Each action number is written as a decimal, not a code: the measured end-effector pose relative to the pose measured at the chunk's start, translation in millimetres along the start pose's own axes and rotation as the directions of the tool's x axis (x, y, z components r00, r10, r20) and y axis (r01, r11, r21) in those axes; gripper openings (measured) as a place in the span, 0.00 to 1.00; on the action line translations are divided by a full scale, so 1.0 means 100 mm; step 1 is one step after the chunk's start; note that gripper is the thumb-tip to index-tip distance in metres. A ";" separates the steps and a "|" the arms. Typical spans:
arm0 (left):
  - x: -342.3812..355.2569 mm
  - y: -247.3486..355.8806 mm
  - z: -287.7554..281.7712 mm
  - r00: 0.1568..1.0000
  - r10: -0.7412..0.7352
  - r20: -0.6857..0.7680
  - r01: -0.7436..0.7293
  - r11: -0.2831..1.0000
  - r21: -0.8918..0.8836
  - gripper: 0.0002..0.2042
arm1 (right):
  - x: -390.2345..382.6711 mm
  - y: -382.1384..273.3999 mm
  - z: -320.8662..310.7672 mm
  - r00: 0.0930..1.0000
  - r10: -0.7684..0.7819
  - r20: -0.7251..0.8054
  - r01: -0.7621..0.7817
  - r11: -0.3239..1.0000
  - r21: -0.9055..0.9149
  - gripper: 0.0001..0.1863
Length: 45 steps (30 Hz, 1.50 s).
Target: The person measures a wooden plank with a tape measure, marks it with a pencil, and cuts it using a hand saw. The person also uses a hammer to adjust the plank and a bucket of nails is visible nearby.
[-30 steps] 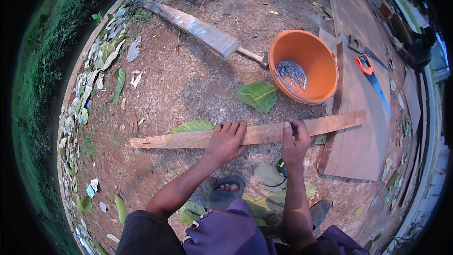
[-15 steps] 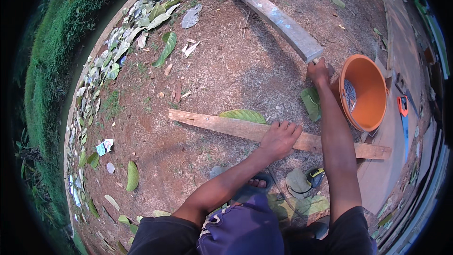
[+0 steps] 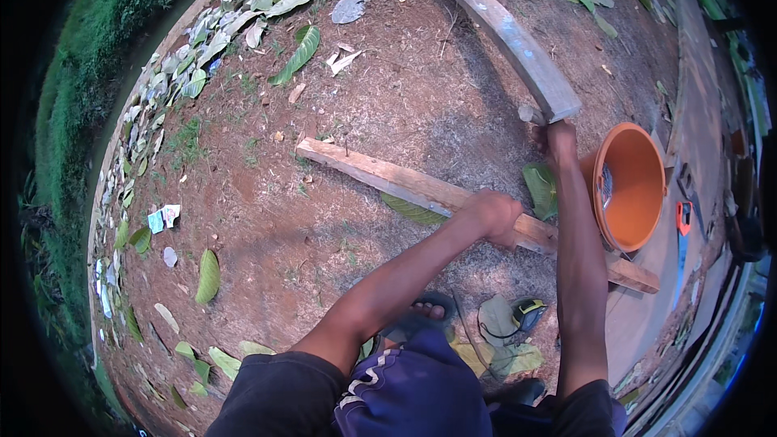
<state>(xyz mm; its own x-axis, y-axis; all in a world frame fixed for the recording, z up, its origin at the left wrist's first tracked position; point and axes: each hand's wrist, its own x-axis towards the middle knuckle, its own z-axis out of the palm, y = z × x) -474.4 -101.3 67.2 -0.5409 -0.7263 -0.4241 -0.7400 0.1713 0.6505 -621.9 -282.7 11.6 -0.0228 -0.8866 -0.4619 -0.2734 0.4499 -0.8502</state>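
A wooden plank (image 3: 388, 180) with a nail (image 3: 346, 146) standing up near its left end lies across the ground in front of me. My left hand (image 3: 492, 215) is closed around the plank, right of its middle. My right hand (image 3: 560, 142) is at the near end of a long grey beam (image 3: 518, 44) that carries pale blue marks. A rounded grey object (image 3: 531, 115) shows beside that hand. The right fingers look closed, but they are mostly hidden, so what they grip is unclear.
To the right stands an orange bucket (image 3: 635, 194) with small metal pieces inside. A saw with an orange handle (image 3: 684, 217) lies on boards beyond it. A tape measure (image 3: 528, 313) rests near my feet. Dry leaves (image 3: 214, 40) line the left edge.
The plank has shifted away from me and rolled, so its nail now points up and the green leaf shows on its near side. The whole view has turned slightly.
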 end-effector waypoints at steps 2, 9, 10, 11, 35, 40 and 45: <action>0.01 -0.15 0.00 0.999 -0.026 0.037 0.026 1.000 -0.003 0.32 | -0.36 -0.16 0.32 0.992 0.114 0.056 -0.124 0.962 0.242 0.09; 0.28 -0.02 -0.14 0.982 -0.053 0.183 0.063 0.997 -0.052 0.30 | -1.53 -0.44 0.06 0.934 0.062 0.351 -0.273 0.758 0.593 0.16; 0.29 -0.10 -0.12 0.983 0.017 0.182 -0.006 0.998 -0.061 0.29 | -1.78 -0.48 0.05 0.930 0.056 0.363 -0.286 0.729 0.622 0.21; 0.26 -0.13 -0.13 0.980 0.096 0.173 -0.058 0.976 -0.210 0.28 | -1.99 -0.47 0.02 0.928 0.039 0.370 -0.271 0.753 0.600 0.25; 0.95 2.14 1.11 0.953 0.302 0.033 -0.303 0.934 0.191 0.29 | -4.89 1.07 -2.03 0.708 0.317 -0.631 0.316 0.657 0.685 0.19; 1.15 2.17 1.40 0.827 0.556 -0.079 -0.501 0.795 0.342 0.28 | -4.90 1.37 -1.95 0.734 0.411 -0.541 0.155 0.674 0.722 0.19; 1.16 2.17 1.49 0.820 0.564 -0.094 -0.491 0.778 0.392 0.29 | -4.79 1.61 -1.93 0.721 0.360 -0.592 -0.020 0.865 0.502 0.15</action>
<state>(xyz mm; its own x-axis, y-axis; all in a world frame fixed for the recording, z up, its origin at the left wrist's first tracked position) -757.1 -49.8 65.0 -0.8238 -0.5615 0.0780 -0.4672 0.7504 0.4677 -840.6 193.9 144.5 -0.6837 -0.5408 -0.4900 0.2470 0.4604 -0.8527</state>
